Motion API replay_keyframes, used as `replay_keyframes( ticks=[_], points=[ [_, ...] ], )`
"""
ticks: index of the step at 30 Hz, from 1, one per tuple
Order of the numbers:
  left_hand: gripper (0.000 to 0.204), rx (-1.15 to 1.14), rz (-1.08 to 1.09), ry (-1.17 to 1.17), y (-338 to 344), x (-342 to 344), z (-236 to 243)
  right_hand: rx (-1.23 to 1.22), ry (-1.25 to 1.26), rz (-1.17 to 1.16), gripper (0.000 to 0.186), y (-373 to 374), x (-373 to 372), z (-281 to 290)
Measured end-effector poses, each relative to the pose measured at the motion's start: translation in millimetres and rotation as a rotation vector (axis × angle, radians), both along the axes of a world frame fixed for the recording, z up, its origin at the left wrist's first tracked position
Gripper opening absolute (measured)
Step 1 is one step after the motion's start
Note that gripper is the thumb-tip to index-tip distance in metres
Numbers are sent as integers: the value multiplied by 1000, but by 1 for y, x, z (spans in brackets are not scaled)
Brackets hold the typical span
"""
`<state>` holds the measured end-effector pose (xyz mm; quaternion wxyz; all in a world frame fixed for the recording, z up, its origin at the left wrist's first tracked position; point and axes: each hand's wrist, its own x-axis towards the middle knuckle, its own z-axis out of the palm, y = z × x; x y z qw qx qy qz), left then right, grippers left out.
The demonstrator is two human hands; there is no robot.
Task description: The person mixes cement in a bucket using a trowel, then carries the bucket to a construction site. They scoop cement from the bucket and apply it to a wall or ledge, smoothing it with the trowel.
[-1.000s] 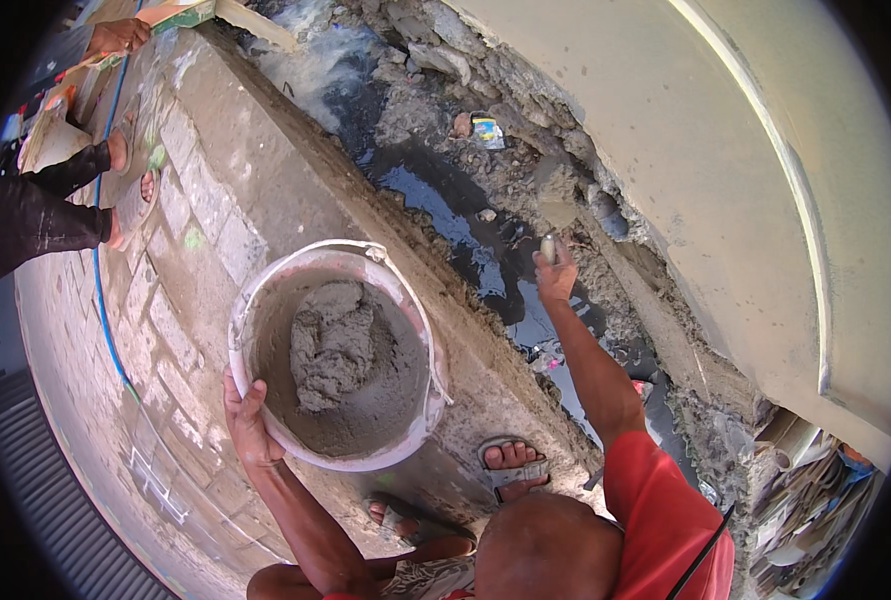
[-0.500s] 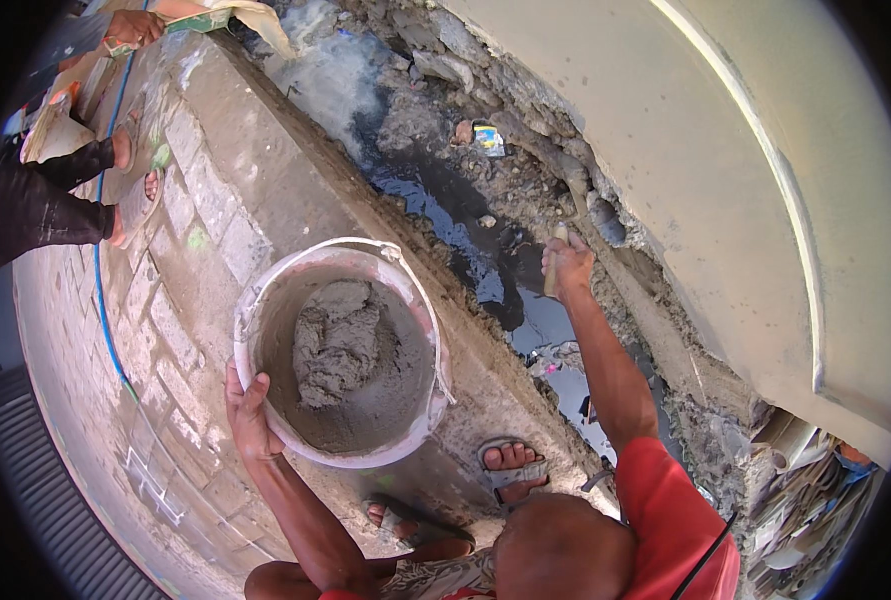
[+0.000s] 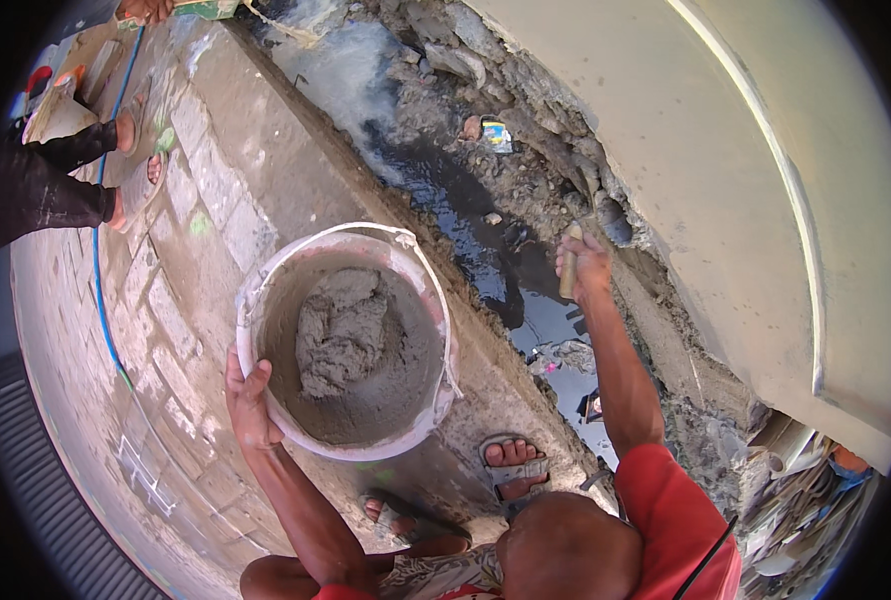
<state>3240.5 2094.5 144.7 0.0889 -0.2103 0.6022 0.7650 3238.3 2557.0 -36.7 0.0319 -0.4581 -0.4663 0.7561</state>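
Left of the bucket (image 3: pixel 395 262), our left hand (image 3: pixel 251 402) pinches its rim (image 3: pixel 360 452); right of it, our right hand (image 3: pixel 589 268) clasps a pale handle (image 3: pixel 568 272).

Compared with one second ago, the right hand (image 3: pixel 592 268) is nearer to the pipe opening (image 3: pixel 615 220), and its pale handle (image 3: pixel 568 272) now shows lengthwise. A co-worker's hand (image 3: pixel 146 10) is now partly cut by the upper edge.

A short red sleeve (image 3: pixel 670 510), patterned cloth (image 3: pixel 435 577) and grey open-toed sandals (image 3: pixel 528 470) are worn.
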Motion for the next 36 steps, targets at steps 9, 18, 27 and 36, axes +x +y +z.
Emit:
replay_keyframes(
  ticks=[9,18,27,36],
  points=[
    [59,-11,3,13,-6,-2,-7,-48,1,40,33,10,12,21],
    [47,23,8,9,-3,-2,-4,-106,4,38,35,16,23,51],
    [46,23,1,18,-3,-2,-3,-97,43,65,38,15,44,75],
    [45,59,7,20,1,-2,-1,-77,67,37,45,11,75,96]
  ],
)
